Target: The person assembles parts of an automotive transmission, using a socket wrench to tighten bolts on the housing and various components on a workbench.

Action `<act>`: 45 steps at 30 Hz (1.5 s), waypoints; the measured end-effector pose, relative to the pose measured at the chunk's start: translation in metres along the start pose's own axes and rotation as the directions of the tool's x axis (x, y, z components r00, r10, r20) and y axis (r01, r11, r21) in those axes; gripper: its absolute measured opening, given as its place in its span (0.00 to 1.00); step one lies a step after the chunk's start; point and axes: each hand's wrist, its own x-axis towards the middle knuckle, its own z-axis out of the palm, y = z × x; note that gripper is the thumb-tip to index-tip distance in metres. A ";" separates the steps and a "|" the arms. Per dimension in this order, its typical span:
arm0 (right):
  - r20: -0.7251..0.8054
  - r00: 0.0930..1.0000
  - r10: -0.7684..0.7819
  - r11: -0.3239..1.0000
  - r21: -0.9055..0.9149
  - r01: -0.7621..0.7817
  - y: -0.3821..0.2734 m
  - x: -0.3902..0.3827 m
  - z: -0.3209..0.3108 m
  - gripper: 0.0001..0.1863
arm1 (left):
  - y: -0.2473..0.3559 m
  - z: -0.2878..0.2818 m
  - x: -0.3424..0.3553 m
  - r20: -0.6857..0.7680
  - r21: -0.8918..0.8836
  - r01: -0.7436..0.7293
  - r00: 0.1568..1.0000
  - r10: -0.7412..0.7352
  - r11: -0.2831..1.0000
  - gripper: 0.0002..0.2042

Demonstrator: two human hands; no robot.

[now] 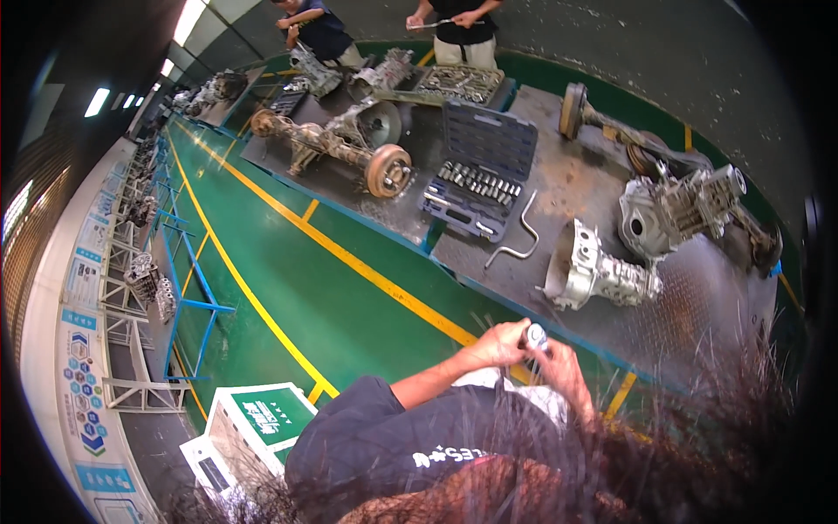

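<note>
My left hand point(499, 346) and my right hand point(563, 374) are close together in front of my body, just short of the bench's near edge. Between their closed fingers is a small shiny silver socket point(535, 335), its round end facing up. The fingers hide the rest of it. Beyond my hands, on the bench, a silver gearbox point(602, 269) lies on its side with its wide bell end to the left. A bent steel speed brace point(522, 234) rests left of that gearbox, beside an open dark socket set case point(480, 179) with rows of sockets.
The metal bench point(559, 170) also carries a second gearbox point(681, 210) and an axle point(624, 131) at the right. Farther left lies a rusty axle with a drum point(388, 170). Two people stand across the benches, one holding a long tool point(434, 24). A white-green box point(262, 415) is at lower left.
</note>
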 end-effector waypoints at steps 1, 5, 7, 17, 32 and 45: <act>-0.001 1.000 -0.029 1.000 -0.011 0.029 0.004 -0.002 0.005 0.20 | -0.009 0.006 -0.002 -0.002 0.004 -0.022 1.000 0.022 1.000 0.18; 0.072 0.997 -0.004 0.994 -0.106 0.012 -0.022 -0.015 -0.004 0.25 | -0.066 0.039 0.008 0.258 0.029 0.050 0.965 -0.056 0.998 0.08; 0.164 0.985 0.062 0.993 -0.108 -0.045 0.002 -0.014 -0.008 0.28 | -0.078 0.051 0.014 0.439 -0.392 -0.026 0.873 0.212 0.920 0.08; -0.145 0.982 0.119 0.988 0.117 -0.102 0.017 -0.018 -0.036 0.34 | 0.048 0.058 0.043 -0.289 0.124 -0.011 0.956 0.047 0.992 0.11; 0.022 0.994 0.103 0.973 0.206 -0.106 0.131 -0.056 -0.141 0.30 | 0.101 0.180 0.080 -0.249 0.001 -0.092 0.964 0.090 0.996 0.22; 0.636 0.772 -0.011 0.996 -0.062 0.064 0.118 -0.025 -0.157 0.30 | 0.073 0.155 0.039 0.054 -0.113 -0.069 0.996 0.076 0.991 0.21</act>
